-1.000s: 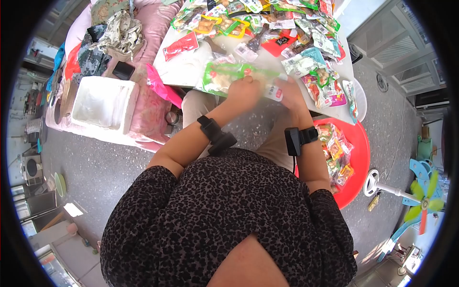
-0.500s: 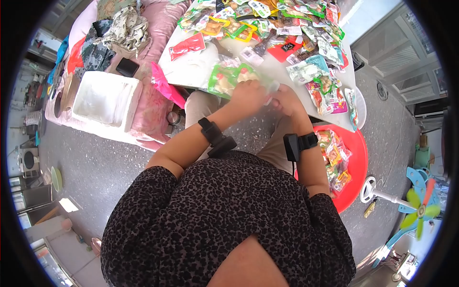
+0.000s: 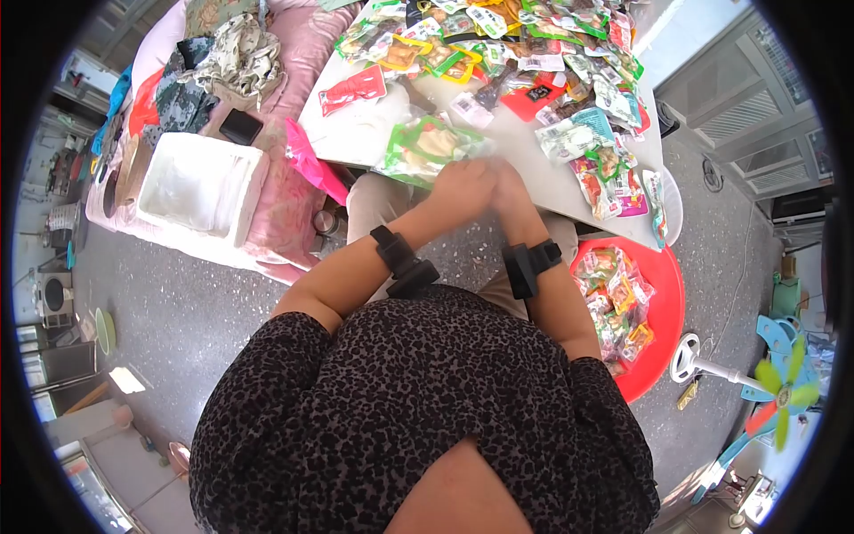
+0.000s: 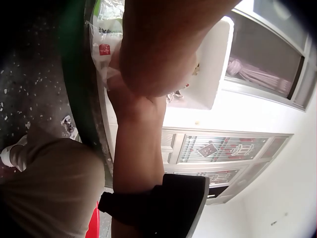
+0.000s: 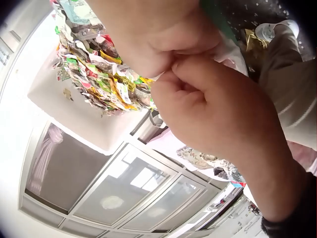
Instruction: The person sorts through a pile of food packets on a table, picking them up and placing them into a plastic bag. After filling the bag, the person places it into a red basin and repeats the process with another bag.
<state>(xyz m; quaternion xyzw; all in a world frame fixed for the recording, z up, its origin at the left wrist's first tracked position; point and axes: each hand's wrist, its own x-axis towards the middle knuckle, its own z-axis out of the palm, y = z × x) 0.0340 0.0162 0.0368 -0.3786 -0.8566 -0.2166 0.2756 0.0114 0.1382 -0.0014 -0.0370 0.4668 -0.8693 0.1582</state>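
In the head view a clear food bag with green edges (image 3: 433, 142) lies over the front edge of the white table, pale pieces showing inside. My left hand (image 3: 464, 190) grips its near right end with curled fingers. Tight against it, my right hand (image 3: 509, 189) has its fingers curled at the same end, blurred in this view. Close up in the right wrist view, the left hand (image 5: 213, 96) and the right hand (image 5: 158, 34) meet at the fingertips, hiding the gripped plastic. Clear film with a red mark (image 4: 104, 49) hangs beside the hands in the left wrist view.
Many packaged food packets (image 3: 534, 44) are heaped at the back of the table, and a red packet (image 3: 352, 91) lies at its left. A red basin (image 3: 669, 303) holding packets stands on the floor at right. On the pink bed sits a white foam box (image 3: 253, 191).
My right hand has moved left and closed in against my left hand. The bag's pale end, seen between the hands before, is now hidden by them.
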